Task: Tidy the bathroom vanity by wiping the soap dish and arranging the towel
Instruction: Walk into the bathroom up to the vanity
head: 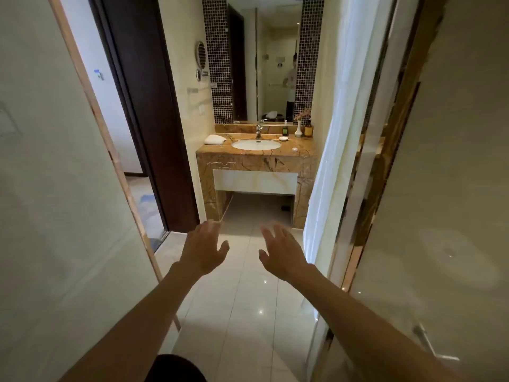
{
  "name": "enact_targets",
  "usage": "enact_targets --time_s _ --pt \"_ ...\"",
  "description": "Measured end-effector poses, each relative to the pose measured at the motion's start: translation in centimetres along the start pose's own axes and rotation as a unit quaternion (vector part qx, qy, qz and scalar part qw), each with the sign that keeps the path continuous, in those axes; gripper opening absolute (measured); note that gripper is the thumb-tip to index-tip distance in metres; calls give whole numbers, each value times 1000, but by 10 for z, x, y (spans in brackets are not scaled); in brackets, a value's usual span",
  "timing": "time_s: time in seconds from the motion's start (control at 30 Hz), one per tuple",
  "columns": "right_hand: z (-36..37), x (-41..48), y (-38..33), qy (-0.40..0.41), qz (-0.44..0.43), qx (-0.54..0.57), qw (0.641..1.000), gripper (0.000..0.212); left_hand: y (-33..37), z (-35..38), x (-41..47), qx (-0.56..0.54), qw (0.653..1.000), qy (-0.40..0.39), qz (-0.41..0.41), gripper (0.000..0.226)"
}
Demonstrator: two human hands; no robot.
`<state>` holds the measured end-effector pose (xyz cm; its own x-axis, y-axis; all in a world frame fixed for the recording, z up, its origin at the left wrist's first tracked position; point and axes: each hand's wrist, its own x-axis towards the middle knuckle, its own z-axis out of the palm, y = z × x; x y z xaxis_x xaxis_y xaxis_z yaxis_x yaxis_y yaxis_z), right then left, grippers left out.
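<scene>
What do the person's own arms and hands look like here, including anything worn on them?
Both forearms are bare, with no sleeves in view. The left hand and right hand wear no gloves; no rings, watch or bracelets are visible.

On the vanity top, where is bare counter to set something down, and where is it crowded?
Bare marble lies along the front edge before the sink, and between the folded towel and the sink. The back right corner is crowded: soap dish, white vase, amber bottle, dark bottle.
</scene>
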<state>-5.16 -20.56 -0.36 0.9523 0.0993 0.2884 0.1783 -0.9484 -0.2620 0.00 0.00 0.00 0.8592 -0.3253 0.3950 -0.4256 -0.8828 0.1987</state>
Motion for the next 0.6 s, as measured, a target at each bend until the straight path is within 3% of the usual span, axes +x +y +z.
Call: enact_targets --time_s 0.6 --pt "24 30 50 -26 22 -25 999 62 14 30 38 -1 1000 -8 -19 49"
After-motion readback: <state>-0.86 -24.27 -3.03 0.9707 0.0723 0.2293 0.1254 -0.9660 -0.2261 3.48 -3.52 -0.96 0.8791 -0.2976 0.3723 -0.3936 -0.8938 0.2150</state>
